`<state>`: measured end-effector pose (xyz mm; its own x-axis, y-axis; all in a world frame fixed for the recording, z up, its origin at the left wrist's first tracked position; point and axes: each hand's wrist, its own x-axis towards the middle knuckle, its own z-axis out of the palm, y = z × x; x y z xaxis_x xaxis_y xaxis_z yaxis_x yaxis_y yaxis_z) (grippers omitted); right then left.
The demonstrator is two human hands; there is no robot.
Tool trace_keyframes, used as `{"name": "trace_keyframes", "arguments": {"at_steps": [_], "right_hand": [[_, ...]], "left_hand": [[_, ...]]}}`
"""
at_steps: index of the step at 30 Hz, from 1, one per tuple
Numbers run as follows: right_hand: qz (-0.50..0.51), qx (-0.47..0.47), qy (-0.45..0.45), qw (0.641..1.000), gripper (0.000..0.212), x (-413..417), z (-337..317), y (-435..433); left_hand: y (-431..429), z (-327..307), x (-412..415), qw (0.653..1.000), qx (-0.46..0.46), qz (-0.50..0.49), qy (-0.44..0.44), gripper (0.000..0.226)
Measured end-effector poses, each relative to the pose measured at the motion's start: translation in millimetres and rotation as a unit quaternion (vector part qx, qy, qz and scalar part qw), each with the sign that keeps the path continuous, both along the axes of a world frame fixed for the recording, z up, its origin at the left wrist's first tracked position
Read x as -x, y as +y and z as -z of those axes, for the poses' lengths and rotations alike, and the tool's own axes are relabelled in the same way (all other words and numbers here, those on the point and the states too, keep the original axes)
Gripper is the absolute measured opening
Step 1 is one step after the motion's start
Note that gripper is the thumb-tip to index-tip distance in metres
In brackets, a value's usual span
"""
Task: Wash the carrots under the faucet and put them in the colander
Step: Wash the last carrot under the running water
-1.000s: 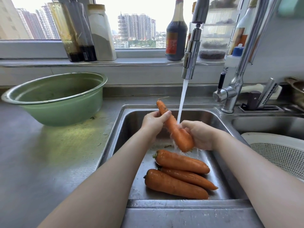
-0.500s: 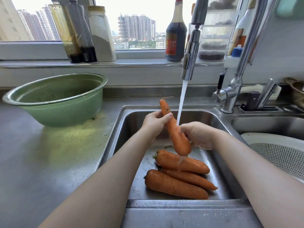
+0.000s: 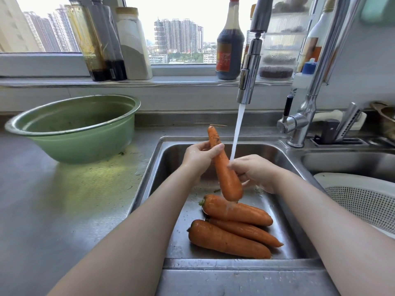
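Sink point(image 3: 154, 167) walls box it in, three carrots point(image 3: 235, 210) hogging the floor at 6 o'clock, colander point(image 3: 361, 199) off at 3. Left hand point(image 3: 197, 159) pinches the held carrot point(image 3: 226, 174) near its tip, right hand point(image 3: 256, 170) curls round its middle, under the faucet point(image 3: 249, 69) stream.

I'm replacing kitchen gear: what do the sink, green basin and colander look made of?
The sink looks like brushed stainless steel: grey metallic sheen. The green basin is glossy, probably plastic, possibly enamel. The colander seems white matte plastic, with fine moulded holes.
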<state>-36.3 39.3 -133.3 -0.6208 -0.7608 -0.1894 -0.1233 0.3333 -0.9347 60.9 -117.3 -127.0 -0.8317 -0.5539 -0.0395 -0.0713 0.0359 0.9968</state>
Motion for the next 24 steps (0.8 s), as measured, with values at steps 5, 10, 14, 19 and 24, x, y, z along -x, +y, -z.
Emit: {"name": "trace_keyframes", "arguments": {"at_steps": [5,10,14,19,24], "right_hand": [[0.014,0.003,0.005,1.0,0.025,5.9,0.7,5.0],[0.014,-0.001,0.006,1.0,0.019,8.1,0.1,3.9],[-0.001,0.024,-0.117,0.993,0.024,5.3,-0.4,3.1],[-0.056,-0.015,-0.123,0.991,0.028,-6.2,1.1,-2.6],[-0.014,-0.017,-0.044,0.999,0.017,-8.1,-0.2,-5.1]], "left_hand": [[1.8,-0.5,4.1,1.0,-0.012,0.007,0.005,0.048],[-0.4,0.1,6.7,0.998,-0.059,0.024,0.021,0.038],[-6.4,-1.8,5.6,0.989,-0.13,0.047,0.055,0.034],[-8.1,3.4,2.5,0.984,-0.149,0.068,0.072,0.028],[-5.0,1.3,2.1,0.982,-0.148,0.097,0.066,0.028]]}}
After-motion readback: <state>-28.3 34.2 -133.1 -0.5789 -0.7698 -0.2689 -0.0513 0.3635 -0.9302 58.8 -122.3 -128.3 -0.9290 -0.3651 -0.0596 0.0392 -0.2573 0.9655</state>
